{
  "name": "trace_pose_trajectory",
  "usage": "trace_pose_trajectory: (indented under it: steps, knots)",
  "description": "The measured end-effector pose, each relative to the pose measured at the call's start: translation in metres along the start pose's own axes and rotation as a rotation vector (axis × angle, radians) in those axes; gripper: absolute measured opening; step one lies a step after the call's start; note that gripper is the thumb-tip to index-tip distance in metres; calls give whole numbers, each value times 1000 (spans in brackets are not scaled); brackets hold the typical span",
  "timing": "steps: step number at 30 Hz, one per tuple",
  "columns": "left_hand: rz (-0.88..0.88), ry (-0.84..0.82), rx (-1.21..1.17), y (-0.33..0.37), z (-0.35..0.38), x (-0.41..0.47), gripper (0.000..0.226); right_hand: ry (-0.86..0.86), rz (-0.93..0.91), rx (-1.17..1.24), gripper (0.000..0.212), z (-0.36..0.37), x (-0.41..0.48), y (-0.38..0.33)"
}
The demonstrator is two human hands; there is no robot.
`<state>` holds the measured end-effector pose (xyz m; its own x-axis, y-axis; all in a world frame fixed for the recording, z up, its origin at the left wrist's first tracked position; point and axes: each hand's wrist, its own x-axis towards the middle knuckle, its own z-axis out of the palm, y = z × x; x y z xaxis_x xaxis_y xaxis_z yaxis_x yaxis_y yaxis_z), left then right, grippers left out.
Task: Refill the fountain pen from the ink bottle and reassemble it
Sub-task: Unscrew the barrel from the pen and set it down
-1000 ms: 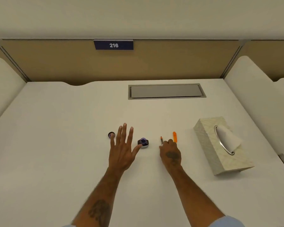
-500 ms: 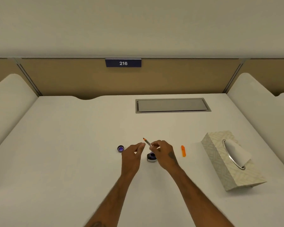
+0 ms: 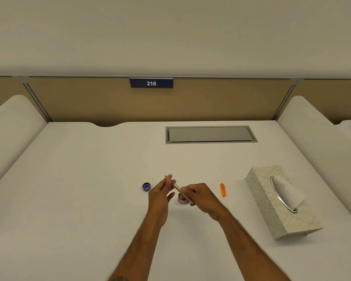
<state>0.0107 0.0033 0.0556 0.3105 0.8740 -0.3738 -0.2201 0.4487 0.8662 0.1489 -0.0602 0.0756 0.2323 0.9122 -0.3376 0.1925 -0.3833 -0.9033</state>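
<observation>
Both hands hold a thin fountain pen part (image 3: 177,187) above the white desk, slanted from upper left to lower right. My left hand (image 3: 160,194) pinches its orange front end with fingertips. My right hand (image 3: 201,196) grips the rear end. The small ink bottle (image 3: 181,200) stands under the pen, mostly hidden by my right hand. Its dark cap (image 3: 146,186), purple inside, lies on the desk left of my left hand. An orange pen piece (image 3: 223,190) lies to the right of my right hand.
A patterned tissue box (image 3: 280,207) with a tissue sticking out lies at the right. A grey cable hatch (image 3: 210,134) is set into the desk at the back. Rounded white dividers rise at both sides, and a tan panel bears a "216" label.
My right hand picked the pen part off the desk and brought it over the ink bottle. My left hand left the desk and now pinches its front end. The camera tilted upward.
</observation>
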Motion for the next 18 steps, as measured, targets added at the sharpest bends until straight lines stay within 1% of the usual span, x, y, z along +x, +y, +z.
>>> trace_pose_trajectory:
  steps: [3,6,8,14,18]
  knots:
    - [-45,-41,-83,0,2,4,22,-82,39,2,31,-11,-1,-3]
    - [-73,-77,-152,0,4,7,24,-117,49,-15,25,-17,-1,-7]
    - [-73,-85,-153,1,6,9,25,-128,48,-48,21,-21,-1,-9]
    - [1,-47,-33,0,16,12,18,-24,16,-187,24,-23,4,-8]
    - [56,12,-61,4,22,13,21,57,10,-264,24,-17,9,-8]
